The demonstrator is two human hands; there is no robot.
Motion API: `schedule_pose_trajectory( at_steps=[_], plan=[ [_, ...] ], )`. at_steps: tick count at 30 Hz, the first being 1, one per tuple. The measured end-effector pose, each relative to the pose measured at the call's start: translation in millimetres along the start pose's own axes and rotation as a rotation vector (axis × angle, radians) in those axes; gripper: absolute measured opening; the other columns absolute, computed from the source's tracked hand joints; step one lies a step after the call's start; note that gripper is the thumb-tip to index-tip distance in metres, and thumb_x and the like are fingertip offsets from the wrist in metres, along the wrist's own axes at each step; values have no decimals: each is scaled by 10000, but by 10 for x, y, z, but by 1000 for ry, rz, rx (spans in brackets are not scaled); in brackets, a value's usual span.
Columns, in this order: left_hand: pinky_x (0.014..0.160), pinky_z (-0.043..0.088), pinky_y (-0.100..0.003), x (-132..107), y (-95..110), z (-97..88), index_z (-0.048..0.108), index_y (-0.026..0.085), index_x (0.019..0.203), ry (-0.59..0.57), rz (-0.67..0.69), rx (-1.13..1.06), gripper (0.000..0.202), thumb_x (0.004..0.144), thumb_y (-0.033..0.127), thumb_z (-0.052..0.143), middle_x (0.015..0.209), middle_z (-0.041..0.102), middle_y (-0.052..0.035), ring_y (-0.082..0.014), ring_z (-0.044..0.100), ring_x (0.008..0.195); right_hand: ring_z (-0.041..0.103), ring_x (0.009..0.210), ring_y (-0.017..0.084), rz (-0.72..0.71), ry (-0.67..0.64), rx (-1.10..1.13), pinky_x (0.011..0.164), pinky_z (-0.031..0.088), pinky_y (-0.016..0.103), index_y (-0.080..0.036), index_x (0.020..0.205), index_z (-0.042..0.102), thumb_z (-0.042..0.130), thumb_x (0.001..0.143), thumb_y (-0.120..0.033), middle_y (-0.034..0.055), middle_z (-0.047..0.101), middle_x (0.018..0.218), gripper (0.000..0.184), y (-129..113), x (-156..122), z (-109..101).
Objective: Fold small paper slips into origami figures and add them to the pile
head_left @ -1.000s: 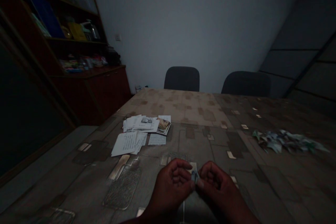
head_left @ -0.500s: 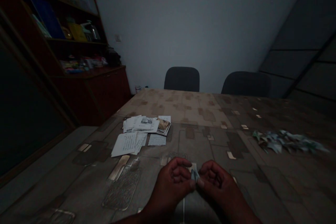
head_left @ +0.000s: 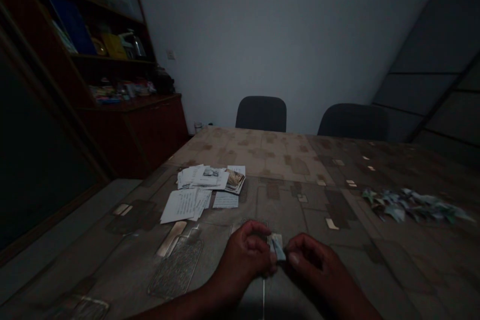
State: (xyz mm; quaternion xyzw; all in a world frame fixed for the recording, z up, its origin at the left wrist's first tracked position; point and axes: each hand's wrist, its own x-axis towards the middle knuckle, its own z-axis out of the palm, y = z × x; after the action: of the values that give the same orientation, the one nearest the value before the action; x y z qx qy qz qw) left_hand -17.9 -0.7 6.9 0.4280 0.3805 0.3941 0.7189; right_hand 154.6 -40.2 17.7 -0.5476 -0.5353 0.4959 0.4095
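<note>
Thumb and fingers of my left hand (head_left: 245,252) clamp the small folded paper (head_left: 278,249) at their three o'clock, its long axis running roughly eleven to five. My right hand (head_left: 317,262) is close at its three o'clock, thumb near forefinger; whether they pinch it, I can't tell.

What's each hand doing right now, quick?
Left hand: closed, pinching a small folded paper.
Right hand: curled at the paper's edge; grip unclear.

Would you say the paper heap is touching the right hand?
No, patterned tablecloth shows between the right hand and the paper heap.
</note>
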Motion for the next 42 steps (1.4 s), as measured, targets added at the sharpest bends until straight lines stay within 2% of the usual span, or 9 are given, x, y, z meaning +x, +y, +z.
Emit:
schedule_pose_trajectory(
  at_steps=[5, 10, 16, 21, 26, 30, 33, 37, 42],
  plan=[
    [497, 416, -229, -14, -18, 14, 527, 160, 889, -13, 17, 15, 351, 588, 106, 698, 537, 582, 78, -110, 570, 457, 446, 628, 148, -49, 3, -184, 570, 331, 250, -186, 697, 552, 574, 817, -399, -34, 488, 637, 245, 33, -71, 50],
    [550, 446, -251, -28, -31, 28, 548, 161, 922, -34, 18, 37, 369, 601, 112, 723, 594, 598, 58, -123, 593, 516, 422, 607, 143, -101, 18, -198, 549, 319, 246, -200, 670, 510, 538, 836, -400, -39, 462, 628, 262, 46, -77, 72],
    [569, 400, -217, -45, -32, 39, 597, 156, 920, -1, 98, 169, 378, 577, 67, 731, 641, 597, 42, -108, 554, 580, 401, 560, 130, -193, 45, -200, 513, 295, 238, -212, 630, 450, 544, 807, -352, -52, 425, 589, 245, 79, -58, 107],
    [591, 415, -225, -84, -14, 23, 607, 159, 918, 4, 239, 339, 339, 611, 24, 656, 658, 597, 34, -128, 563, 622, 464, 579, 135, -353, 19, -281, 533, 341, 235, -212, 652, 467, 515, 830, -296, -36, 474, 630, 202, 103, -49, 108],
    [630, 457, -244, -143, 29, 9, 555, 183, 981, -17, 430, 571, 355, 672, 10, 582, 702, 638, 23, -147, 609, 648, 535, 647, 149, -343, -6, -389, 588, 399, 236, -212, 778, 551, 532, 864, -285, -19, 548, 712, 115, 33, -86, 62],
    [643, 472, -251, -171, 15, -7, 557, 184, 998, -45, 528, 722, 378, 669, -2, 571, 718, 663, 9, -159, 634, 653, 569, 677, 155, -415, 10, -449, 613, 415, 239, -217, 801, 566, 536, 876, -259, -8, 571, 750, 91, 20, -93, 58],
    [659, 478, -255, -178, 4, 4, 567, 182, 1003, -27, 514, 737, 386, 665, -4, 573, 736, 670, 0, -164, 640, 668, 582, 692, 159, -445, 19, -438, 622, 421, 239, -217, 808, 567, 529, 877, -246, -3, 579, 760, 84, 35, -85, 52],
    [638, 481, -252, -153, 17, 51, 597, 159, 980, -1, 367, 630, 330, 672, 43, 622, 751, 682, -23, -175, 638, 683, 561, 674, 160, -394, 32, -358, 617, 416, 242, -215, 774, 551, 519, 861, -249, -10, 564, 725, 99, 58, -81, 49],
    [597, 441, -242, -92, -20, 45, 682, 137, 708, -26, 237, 592, 26, 711, 158, 666, 665, 682, -39, -169, 614, 645, 500, 648, 161, -238, 60, -185, 579, 392, 243, -208, 757, 538, 534, 832, -317, -26, 505, 667, 132, 112, -69, 69]
  ],
)
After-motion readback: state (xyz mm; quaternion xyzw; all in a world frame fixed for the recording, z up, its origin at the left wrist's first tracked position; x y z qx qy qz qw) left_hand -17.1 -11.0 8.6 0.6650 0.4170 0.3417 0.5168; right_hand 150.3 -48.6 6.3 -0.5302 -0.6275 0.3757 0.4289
